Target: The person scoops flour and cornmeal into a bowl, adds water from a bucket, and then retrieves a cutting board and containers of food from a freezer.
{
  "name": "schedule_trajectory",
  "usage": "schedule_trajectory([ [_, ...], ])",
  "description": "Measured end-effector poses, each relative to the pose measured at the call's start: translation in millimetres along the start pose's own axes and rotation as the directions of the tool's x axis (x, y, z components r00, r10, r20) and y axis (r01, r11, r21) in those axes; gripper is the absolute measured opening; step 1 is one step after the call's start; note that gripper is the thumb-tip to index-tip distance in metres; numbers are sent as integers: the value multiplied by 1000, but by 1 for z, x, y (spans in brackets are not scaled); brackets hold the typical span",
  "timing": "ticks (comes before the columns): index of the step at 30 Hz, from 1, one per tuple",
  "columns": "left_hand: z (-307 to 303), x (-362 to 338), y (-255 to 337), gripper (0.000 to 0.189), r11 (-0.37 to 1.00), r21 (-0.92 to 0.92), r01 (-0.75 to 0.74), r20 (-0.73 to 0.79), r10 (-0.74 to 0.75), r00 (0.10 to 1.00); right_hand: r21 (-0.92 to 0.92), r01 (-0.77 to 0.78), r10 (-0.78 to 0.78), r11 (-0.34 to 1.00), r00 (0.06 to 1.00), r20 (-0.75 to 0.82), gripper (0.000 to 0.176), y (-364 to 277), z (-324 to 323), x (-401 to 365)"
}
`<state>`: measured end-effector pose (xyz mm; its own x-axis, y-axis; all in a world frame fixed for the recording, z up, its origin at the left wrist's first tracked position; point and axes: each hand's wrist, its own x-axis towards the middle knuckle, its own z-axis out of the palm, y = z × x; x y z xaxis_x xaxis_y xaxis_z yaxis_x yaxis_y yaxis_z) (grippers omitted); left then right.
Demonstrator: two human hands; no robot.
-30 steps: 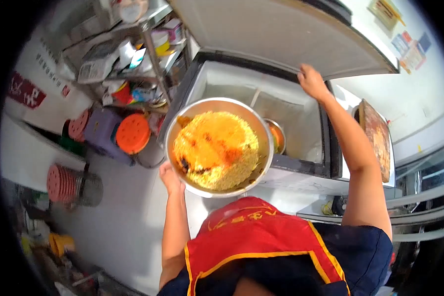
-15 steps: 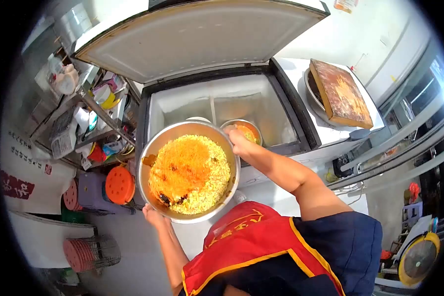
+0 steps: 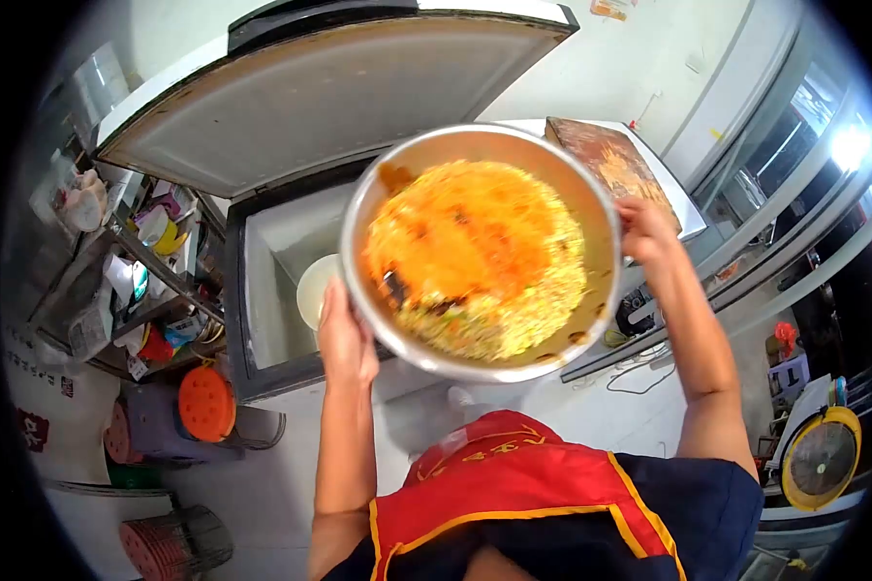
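A wide metal bowl is held up in front of me, over the front right of an open chest freezer. Yellow chopped food fills much of it, with an orange layer and a few dark bits on top. My left hand grips the bowl's lower left rim. On the opposite side, my right hand is closed on the right rim. Down inside the freezer, left of the bowl, a pale round container shows in part.
The freezer lid stands raised at the back. A worn wooden board lies on the white surface to the right. Cluttered shelves and an orange stool are at left. A yellow-rimmed fan stands at lower right.
Both hands have carried the bowl to the right and raised it closer to me. It now covers the right part of the freezer and the smaller bowl seen there before.
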<state>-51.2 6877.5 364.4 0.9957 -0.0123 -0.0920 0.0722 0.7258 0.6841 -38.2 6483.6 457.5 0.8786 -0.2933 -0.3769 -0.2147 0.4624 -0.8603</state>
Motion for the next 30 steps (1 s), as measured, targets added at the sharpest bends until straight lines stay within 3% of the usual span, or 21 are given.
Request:
schedule_trajectory([
  [2, 37, 22, -17, 31, 994, 58, 89, 89, -94, 992, 33, 16, -11, 999, 989, -146, 14, -36, -40, 11],
  [9, 211, 103, -97, 33, 970, 184, 156, 338, -212, 917, -19, 55, -58, 998, 960, -275, 23, -161, -181, 82],
  [10, 185, 126, -94, 34, 964, 191, 184, 356, -243, 902, -29, 56, -62, 998, 948, -313, 23, -143, -167, 92],
  [14, 205, 172, -132, 35, 929, 268, 253, 369, -342, 864, -68, 46, -71, 997, 904, -421, 25, -150, -181, 112],
  [18, 189, 194, -138, 37, 916, 234, 325, 420, -396, 817, -24, -54, 33, 998, 840, -542, 32, -135, -191, 133],
  [19, 189, 197, -141, 38, 907, 253, 336, 410, -415, 812, 44, -58, 73, 997, 847, -527, 33, -134, -184, 131],
  [23, 193, 202, -151, 39, 907, 264, 329, 387, -412, 825, 31, -78, 84, 996, 908, -410, 36, -144, -240, 156],
  [25, 192, 210, -157, 40, 899, 289, 329, 389, -424, 818, 77, -158, 175, 985, 854, -491, 38, -141, -236, 167],
  [26, 192, 207, -148, 41, 896, 308, 321, 435, -433, 790, 5, -216, 195, 976, 869, -456, 38, -144, -236, 165],
  [28, 183, 211, -153, 45, 917, 294, 269, 593, -396, 701, -46, -174, 132, 984, 871, -472, 38, -144, -241, 163],
  [30, 166, 216, -157, 48, 900, 271, 341, 602, -435, 669, -210, -173, 100, 962, 943, -318, 39, -158, -310, 187],
])
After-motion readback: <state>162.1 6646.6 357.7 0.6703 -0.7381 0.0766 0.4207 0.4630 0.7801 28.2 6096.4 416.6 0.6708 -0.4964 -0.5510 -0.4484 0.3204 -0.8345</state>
